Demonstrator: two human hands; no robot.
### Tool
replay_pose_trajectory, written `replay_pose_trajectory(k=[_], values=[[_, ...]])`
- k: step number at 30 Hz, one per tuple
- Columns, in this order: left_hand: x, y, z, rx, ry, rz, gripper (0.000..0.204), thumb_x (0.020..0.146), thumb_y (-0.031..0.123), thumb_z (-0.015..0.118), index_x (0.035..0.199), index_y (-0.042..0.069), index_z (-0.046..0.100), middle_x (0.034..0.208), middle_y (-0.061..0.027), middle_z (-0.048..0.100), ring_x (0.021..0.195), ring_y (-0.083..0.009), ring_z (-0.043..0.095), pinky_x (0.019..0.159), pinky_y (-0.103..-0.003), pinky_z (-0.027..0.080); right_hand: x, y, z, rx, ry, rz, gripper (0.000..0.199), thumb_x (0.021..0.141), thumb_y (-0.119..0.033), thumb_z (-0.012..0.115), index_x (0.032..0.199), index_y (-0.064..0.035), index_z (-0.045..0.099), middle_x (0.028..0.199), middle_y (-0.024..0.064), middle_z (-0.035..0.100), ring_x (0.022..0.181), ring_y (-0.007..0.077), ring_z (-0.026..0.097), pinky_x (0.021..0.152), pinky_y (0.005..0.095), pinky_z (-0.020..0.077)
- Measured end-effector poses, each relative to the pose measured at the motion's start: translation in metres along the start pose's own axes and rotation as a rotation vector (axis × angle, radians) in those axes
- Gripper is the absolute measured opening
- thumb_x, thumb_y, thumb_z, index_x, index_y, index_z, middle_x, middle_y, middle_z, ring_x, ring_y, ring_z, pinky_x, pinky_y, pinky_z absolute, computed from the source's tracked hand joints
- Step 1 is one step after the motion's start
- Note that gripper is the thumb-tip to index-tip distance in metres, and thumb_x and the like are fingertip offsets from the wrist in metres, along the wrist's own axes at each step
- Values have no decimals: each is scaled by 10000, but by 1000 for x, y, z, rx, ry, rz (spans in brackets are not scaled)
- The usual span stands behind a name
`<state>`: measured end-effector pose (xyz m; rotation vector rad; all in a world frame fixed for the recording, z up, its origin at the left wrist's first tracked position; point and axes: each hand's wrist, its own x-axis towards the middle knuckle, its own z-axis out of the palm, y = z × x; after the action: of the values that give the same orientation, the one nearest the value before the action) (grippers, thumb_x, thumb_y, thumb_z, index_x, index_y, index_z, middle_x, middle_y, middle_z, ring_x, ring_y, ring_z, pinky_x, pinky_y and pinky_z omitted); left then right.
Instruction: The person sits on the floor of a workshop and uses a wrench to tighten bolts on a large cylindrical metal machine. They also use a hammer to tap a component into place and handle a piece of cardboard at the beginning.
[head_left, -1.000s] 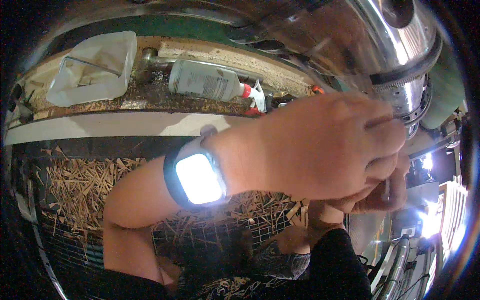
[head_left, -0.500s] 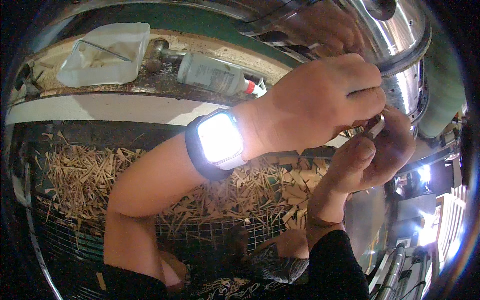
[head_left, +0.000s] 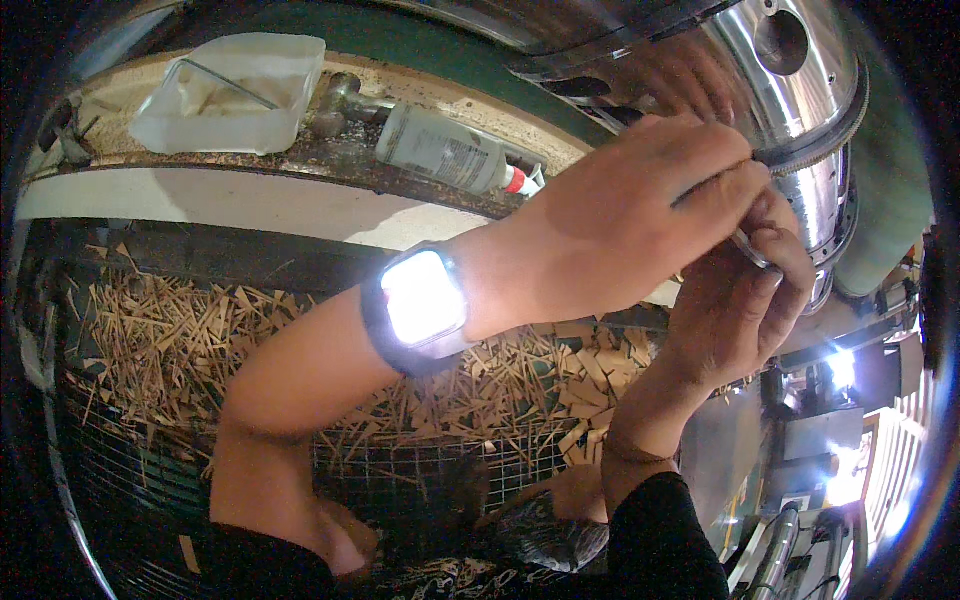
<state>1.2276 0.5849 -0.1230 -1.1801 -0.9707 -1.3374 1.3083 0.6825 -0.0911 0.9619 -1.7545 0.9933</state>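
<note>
My left hand [head_left: 640,205], with a lit watch [head_left: 424,298] on its wrist, reaches across to the right with its fingers curled down. Whatever its fingertips grip is hidden behind them. Just below and touching it, my right hand [head_left: 735,310] is closed, thumb and fingers pinching a small shiny metal bar [head_left: 754,250]. Both hands are close beside a polished steel cylinder [head_left: 740,75] with holes and a toothed ring [head_left: 835,145] round its end.
On the ledge at upper left lie a white plastic tray [head_left: 215,125] holding a bent metal rod [head_left: 228,83], a hammer [head_left: 347,103] and a clear bottle [head_left: 440,150] with a red collar. Below, cardboard scraps [head_left: 190,350] cover a wire mesh [head_left: 400,465].
My right hand has turned and drawn closer under my left, its fingers now curled tighter round the metal bar. The view has shifted slightly, moving the ledge items rightward.
</note>
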Motion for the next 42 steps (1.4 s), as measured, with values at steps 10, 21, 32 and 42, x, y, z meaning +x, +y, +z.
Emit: replay_pose_trajectory(k=[10,21,32,42], values=[[-3,8,-23,157,-125,-85,220,717,71,638,936,48,642,1042,-94,613,867,-257,630,714,-345,527,-4,-19,11,-65,-28,152,319,964,-277,432,1057,25,471,830,170,503,538,145,440,424,206,349],[-112,-15,-111,643,-685,-335,198,761,176,642,912,63,583,913,-58,553,901,-235,538,820,-372,401,17,-31,20,-148,-2,14,327,985,-297,369,914,14,438,812,171,441,482,106,310,374,213,284],[-104,-7,-120,696,-638,-553,167,782,203,626,795,45,574,832,-106,553,836,-285,542,750,-390,402,20,-46,28,-179,119,22,340,977,-327,385,893,-8,464,818,185,493,495,121,399,359,214,331],[-106,-8,-118,691,-562,-538,154,755,193,647,753,47,598,785,-80,554,805,-248,550,744,-359,396,23,-11,44,-258,44,-17,304,1004,-256,329,910,7,449,869,170,536,502,84,357,397,207,327]])
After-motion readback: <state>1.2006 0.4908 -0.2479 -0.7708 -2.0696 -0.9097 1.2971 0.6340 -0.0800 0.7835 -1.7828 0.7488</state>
